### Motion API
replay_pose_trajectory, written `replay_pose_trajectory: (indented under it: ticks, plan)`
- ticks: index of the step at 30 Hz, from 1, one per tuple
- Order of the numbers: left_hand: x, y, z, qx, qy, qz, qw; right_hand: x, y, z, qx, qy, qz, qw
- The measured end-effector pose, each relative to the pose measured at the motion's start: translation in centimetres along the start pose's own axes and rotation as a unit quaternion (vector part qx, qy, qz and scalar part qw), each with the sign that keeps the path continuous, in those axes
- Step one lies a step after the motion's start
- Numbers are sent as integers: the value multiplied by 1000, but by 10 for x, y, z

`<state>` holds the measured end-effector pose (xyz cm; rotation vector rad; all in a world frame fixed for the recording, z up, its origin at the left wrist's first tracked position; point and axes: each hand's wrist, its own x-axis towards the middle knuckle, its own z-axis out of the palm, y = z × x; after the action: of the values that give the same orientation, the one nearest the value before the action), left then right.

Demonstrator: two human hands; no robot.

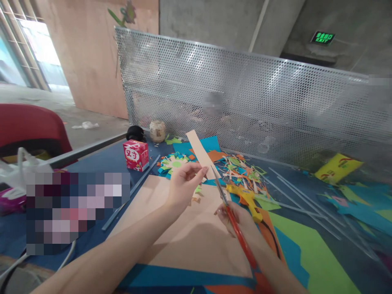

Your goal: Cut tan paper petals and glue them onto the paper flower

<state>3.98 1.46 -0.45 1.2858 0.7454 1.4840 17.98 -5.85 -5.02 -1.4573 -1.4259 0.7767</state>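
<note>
My left hand [185,183] pinches the lower part of a pale peach paper strip [199,148], which slants up and away from me. In my right hand [234,218] is a pair of scissors [235,228] with red handles; the blades point up at the strip's right edge near my left fingertips. Beneath both hands lies a large peach sheet [180,232]. Just beyond my left hand sits a layered paper flower [176,163] in blue, cream and green. Small cut pieces under my left hand are partly hidden.
A yellow glue gun [248,200] lies right of the scissors, beside clear glue sticks [306,200]. Paper scraps [245,171] are heaped behind it. A red box [135,155] and a jar [157,131] stand at the back left. A perforated metal screen [245,98] borders the table's far side.
</note>
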Motion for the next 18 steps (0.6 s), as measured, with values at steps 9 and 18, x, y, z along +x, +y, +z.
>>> replay_pose_trajectory:
  ticks: [9, 18]
  plan:
    - [-1, 3, 1, 6, 4, -5, 1000, 1, 6, -1, -37, -31, 16, 999]
    - [-2, 3, 1, 9, 5, -1, 1000, 2, 12, -3, -80, -26, -3, 996]
